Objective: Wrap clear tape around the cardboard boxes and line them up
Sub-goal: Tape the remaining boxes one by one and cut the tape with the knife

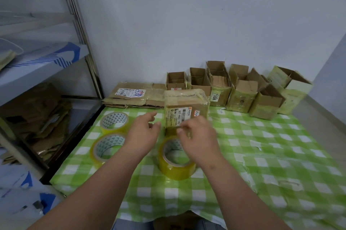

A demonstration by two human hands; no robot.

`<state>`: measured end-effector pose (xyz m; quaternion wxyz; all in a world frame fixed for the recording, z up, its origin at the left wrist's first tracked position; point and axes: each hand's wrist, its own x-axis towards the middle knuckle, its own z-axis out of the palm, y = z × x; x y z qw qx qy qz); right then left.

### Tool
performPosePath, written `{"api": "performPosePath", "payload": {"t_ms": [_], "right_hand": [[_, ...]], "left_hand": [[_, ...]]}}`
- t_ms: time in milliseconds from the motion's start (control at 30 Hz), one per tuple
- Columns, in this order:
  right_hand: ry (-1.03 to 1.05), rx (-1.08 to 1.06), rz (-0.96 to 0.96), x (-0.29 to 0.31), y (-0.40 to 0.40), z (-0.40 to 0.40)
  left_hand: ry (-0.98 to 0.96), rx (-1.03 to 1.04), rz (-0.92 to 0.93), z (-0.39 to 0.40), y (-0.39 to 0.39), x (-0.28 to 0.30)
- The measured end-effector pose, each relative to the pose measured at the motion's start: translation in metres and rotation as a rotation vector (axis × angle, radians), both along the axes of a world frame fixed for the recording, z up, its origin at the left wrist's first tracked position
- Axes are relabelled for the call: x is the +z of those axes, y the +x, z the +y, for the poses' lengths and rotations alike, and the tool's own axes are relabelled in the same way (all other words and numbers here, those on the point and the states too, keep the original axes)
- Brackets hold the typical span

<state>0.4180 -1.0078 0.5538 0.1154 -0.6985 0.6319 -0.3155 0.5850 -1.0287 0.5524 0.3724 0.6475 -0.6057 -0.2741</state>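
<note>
- At frame centre we note a small brown cardboard box with a white barcode label (186, 109), glossy with clear tape, standing on the green-and-white checked tablecloth (271, 145).
- Behind it, along the wall at upper right, six taped open-topped cardboard boxes (241, 89) stand in a row; we judge these finished and lined up.
- A pile of flattened cardboard (134, 97) left of the row appears untaped; we judge it work remaining.
- Left hand (144, 132): fingers loosely spread, holding nothing, just left of the box.
- Right hand (198, 136): fingertips pinched at the box's near face, over the yellowish roll of clear tape (176, 162); whether it holds a tape end, we cannot tell.
- Two spare tape rolls (110, 132) lie at left.
</note>
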Motion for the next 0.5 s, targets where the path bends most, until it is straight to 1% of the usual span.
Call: {"api": "performPosePath", "payload": {"t_ms": [100,167,267,333,400,500], "right_hand": [[-0.1,-0.198,-0.065,0.007,-0.014,-0.016],[-0.097,-0.235,-0.076,0.011,-0.022,-0.029],[0.02,-0.18,-0.061,0.01,-0.031,-0.052],[0.07,-0.114,-0.109,0.007,-0.035,-0.064],[0.063,-0.074,-0.169,0.003,-0.037,-0.07],[0.036,-0.075,-0.207,0.0,-0.044,-0.073]], "left_hand": [[-0.046,-0.025,-0.023,-0.015,-0.004,0.003],[-0.095,-0.06,-0.07,-0.025,-0.009,0.006],[-0.107,-0.131,-0.157,-0.042,-0.017,0.012],[-0.09,-0.147,-0.16,-0.051,-0.022,0.012],[-0.088,-0.113,-0.157,-0.056,-0.024,0.01],[-0.15,-0.106,-0.189,-0.057,-0.025,0.01]]}}
